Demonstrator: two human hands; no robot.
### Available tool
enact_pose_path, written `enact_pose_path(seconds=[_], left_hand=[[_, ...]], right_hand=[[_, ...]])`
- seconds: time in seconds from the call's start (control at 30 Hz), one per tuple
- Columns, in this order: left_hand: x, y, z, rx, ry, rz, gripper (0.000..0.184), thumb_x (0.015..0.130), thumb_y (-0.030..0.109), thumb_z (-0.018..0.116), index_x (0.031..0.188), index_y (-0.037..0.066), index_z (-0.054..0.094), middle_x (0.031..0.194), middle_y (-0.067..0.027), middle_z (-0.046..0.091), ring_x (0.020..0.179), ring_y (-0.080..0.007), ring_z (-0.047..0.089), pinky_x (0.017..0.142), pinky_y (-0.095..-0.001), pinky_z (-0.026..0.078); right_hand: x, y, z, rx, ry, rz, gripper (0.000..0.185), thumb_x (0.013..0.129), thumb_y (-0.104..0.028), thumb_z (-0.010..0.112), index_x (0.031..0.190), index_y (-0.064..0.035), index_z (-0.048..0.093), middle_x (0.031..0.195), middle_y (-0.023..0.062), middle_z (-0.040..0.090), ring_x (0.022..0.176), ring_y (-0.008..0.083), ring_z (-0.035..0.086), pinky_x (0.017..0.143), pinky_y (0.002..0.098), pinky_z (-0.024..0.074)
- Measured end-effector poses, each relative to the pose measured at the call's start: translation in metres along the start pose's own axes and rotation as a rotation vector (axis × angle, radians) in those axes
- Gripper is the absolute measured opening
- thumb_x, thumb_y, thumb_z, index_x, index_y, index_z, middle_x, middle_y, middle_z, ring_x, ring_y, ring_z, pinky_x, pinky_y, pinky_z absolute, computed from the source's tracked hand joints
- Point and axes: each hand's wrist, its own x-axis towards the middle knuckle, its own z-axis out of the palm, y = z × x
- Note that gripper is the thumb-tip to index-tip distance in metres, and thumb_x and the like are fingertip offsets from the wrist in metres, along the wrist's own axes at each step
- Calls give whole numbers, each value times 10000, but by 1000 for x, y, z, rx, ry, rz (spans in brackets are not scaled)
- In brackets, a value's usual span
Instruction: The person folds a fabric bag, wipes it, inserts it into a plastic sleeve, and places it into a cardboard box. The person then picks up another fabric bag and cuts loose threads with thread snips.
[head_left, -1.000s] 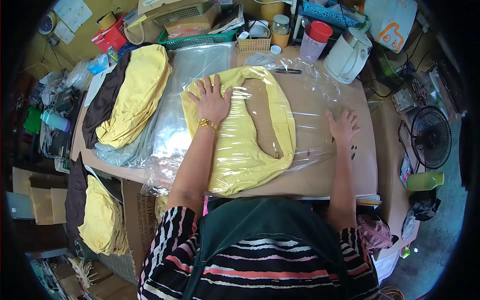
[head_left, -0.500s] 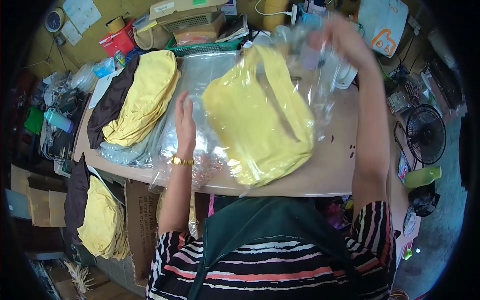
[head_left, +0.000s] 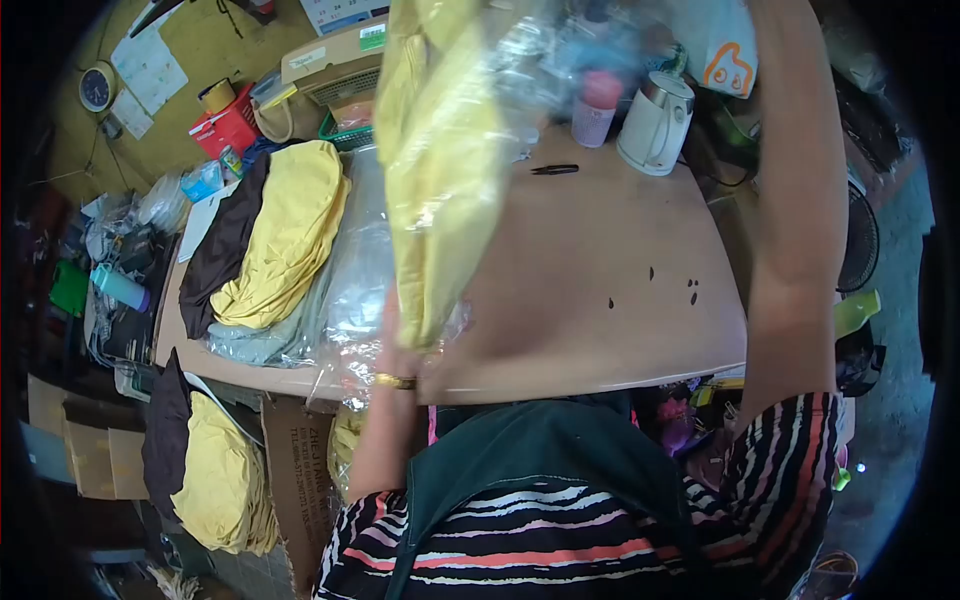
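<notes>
A folded yellow cloth piece in a clear plastic bag (head_left: pixel 440 190) is lifted upright over the table, smeared by motion and cut off by the top edge. Its lower end narrows into my left hand (head_left: pixel 405 358), which is blurred but appears closed around it. A gold bracelet is on that wrist. My right forearm reaches up along the right side, and the hand itself lies beyond the top of the view. Left of the bag are flat clear plastic bags (head_left: pixel 358 255) and a pile of yellow cloth pieces (head_left: pixel 285 235) beside dark brown cloth (head_left: pixel 228 240).
Small black snips (head_left: pixel 555 170) lie on the brown table (head_left: pixel 580 270). Behind them stand a white electric kettle (head_left: pixel 655 125) and a pink-capped container (head_left: pixel 597 110). More yellow cloth (head_left: pixel 220 480) is stacked low on the left, near a cardboard box (head_left: pixel 300 490).
The bagged yellow cloth has risen from the tabletop and turned upright, moving left. My left hand has come to its lower end. My right hand has moved up out of view.
</notes>
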Motion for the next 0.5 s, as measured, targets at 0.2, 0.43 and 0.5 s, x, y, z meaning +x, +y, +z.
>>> enact_pose_path(seconds=[0.2,0.43,0.5], left_hand=[[-27,113,-66,1136,216,-375,793,715,46,762,1413,20,386,1182,-234,598,1070,-302,604,882,-378,494],[23,83,78,1047,-424,593,645,748,109,752,1338,68,494,1309,-145,538,1194,-327,500,1065,-442,332],[37,45,128,1095,-570,649,632,753,143,752,1332,113,500,1303,-134,528,1252,-321,461,1108,-498,248]], right_hand=[[-136,124,39,75,-236,522,295,886,-207,612,1090,-5,543,712,59,590,626,131,593,548,264,490],[-236,109,137,693,-666,474,282,946,-215,588,1081,30,618,841,54,631,760,89,569,677,254,469],[-216,84,123,821,-748,388,305,960,-236,570,1077,41,621,866,61,637,804,96,571,722,258,469]])
